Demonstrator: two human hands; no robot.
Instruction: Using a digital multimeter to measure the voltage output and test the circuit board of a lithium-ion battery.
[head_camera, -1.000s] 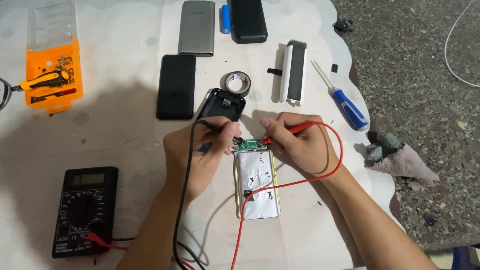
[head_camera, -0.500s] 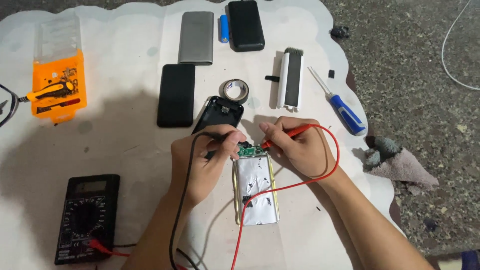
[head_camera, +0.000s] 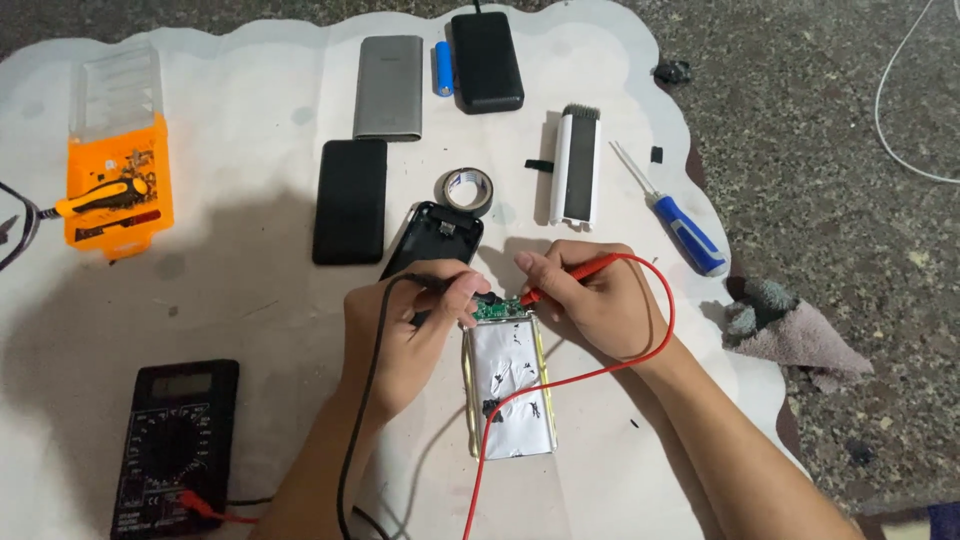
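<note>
Pinching red probe (head_camera: 565, 275), black probe (head_camera: 425, 283), circuit board (head_camera: 497, 309)

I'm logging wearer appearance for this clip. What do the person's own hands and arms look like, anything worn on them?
Both forearms are bare up to the frame edge, no sleeves showing. The left hand and right hand wear no gloves; no rings, watch or wristband show. Fingernails look short and unpainted.

Two bare forearms enter from the lower edge of the frame, no sleeves visible on either. The left hand (head_camera: 405, 330) and right hand (head_camera: 590, 300) are uncovered: no gloves, rings, watch or wristband. Fingernails are short and unpainted. No more of the person appears in the head-camera view.
</note>
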